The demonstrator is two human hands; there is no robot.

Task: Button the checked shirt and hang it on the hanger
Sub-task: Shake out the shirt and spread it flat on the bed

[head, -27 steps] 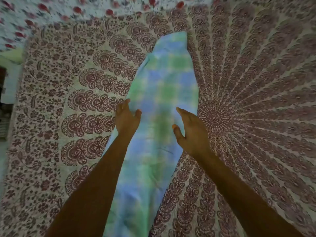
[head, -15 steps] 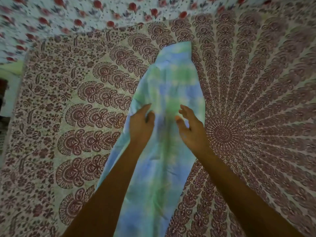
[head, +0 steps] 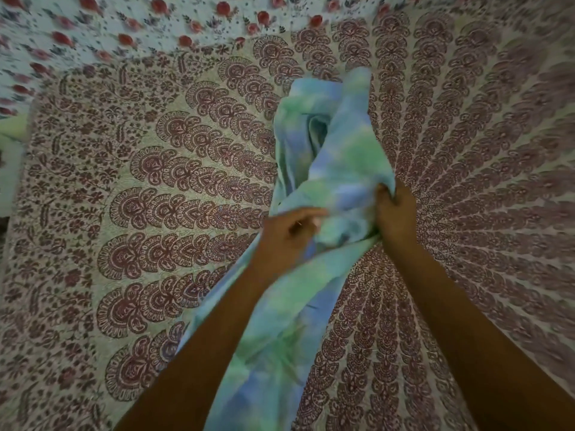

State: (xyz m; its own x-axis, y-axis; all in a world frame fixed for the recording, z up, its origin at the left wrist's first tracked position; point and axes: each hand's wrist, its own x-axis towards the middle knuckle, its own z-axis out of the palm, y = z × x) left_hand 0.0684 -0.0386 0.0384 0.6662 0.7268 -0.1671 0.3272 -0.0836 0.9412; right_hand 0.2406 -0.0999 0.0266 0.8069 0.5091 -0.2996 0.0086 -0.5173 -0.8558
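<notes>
The checked shirt [head: 329, 157], in pale blue and green squares, lies in a long bunched strip down the middle of the bed, its far part lifted and folded over. My left hand [head: 286, 234] pinches the cloth at the strip's left side. My right hand [head: 395, 213] is closed on a raised fold at the right side. Both forearms come in from the bottom of the view. No hanger is in view, and I cannot see any buttons.
A bedspread [head: 155, 213] with a maroon mandala print covers the bed under the shirt. Beyond it lies a white sheet with red flowers [head: 124, 29]. The bed's left edge [head: 12, 169] shows at the far left.
Both hands went from resting open on the flat shirt to gripping it. The far part of the shirt has been gathered up and folded toward me.
</notes>
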